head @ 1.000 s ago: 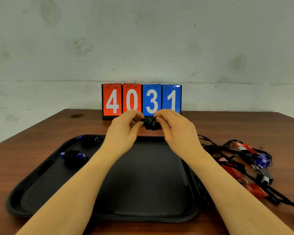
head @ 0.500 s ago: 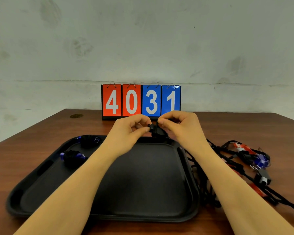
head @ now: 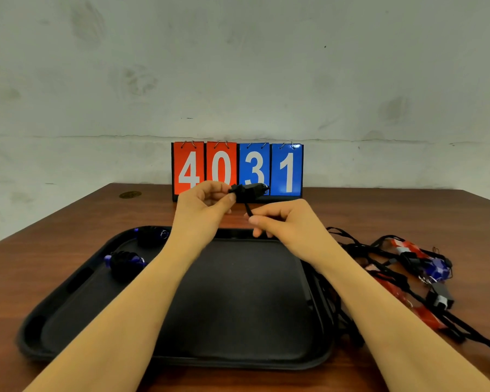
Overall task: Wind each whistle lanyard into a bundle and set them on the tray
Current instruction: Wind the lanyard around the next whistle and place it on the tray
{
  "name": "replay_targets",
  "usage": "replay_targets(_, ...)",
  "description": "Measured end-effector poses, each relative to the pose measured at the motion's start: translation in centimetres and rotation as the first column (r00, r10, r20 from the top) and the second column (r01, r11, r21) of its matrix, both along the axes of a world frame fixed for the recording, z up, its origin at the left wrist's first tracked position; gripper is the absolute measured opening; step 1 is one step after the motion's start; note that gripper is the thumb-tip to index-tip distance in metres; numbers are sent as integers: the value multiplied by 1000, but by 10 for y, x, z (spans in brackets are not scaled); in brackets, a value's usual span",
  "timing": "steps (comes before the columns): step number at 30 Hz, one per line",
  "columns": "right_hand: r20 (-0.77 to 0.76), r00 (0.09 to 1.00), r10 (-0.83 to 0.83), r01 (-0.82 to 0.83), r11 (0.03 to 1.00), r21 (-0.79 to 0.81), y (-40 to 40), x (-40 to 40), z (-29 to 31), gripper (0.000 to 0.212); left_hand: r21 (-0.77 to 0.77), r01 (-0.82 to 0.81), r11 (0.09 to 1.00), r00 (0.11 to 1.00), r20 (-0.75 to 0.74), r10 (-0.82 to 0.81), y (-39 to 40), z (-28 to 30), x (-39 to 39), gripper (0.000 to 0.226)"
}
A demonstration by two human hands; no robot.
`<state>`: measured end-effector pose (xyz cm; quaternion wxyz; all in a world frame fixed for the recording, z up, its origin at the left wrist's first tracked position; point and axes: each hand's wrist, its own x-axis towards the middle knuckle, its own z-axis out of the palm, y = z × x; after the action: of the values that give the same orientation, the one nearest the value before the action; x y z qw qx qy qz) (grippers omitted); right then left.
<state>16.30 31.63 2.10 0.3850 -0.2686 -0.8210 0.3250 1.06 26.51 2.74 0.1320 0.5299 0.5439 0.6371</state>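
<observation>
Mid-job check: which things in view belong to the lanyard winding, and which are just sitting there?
In the job: whistle in left hand, its cord pinched by right hand, tray, two wound bundles, unwound pile.
Idle: scoreboard, table.

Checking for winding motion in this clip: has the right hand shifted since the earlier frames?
Yes. The right hand has dropped and pulled apart from the left hand; it was level with the scoreboard base beside the bundle, and is now below it, near the tray far rim.
</observation>
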Motion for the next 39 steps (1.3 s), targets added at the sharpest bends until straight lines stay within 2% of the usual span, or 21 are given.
replay_targets(5,13,999,48,-48,999,-26,-3,1,4,14,-49,-129,990,991,-44,127,7,-4,-5,10)
replay_targets(12,48,995,85,-86,996,9,-6,3,6,15,-80,-233,969,956,-201,213,14,-10,-12,10)
replay_targets(14,107,994,30,-42,993,110,-5,2,4,13,-88,-242,966,942,-259,213,15,-11,-12,11)
replay_targets(16,147,986,-83,33,949,313,-2,0,1,14,-87,-242,966,928,-312,204,14,-11,-11,11)
replay_targets(18,106,982,-154,88,880,466,2,-2,-2,16,-88,-232,969,919,-347,188,12,-11,-10,11)
replay_targets(20,48,982,-184,138,863,485,4,-2,-3,16,-89,-206,974,916,-367,161,11,-9,-9,12)
replay_targets(28,-99,964,-246,265,887,378,7,-1,-5,18,-82,-70,994,895,-446,27,4,-8,-4,14)
replay_targets(34,-191,950,-247,272,956,114,10,1,-4,12,-95,-4,995,893,-449,-39,0,-5,-3,15)
replay_targets(39,-282,941,-186,166,982,-94,7,4,2,8,-119,52,992,894,-436,-99,-5,-2,-2,15)
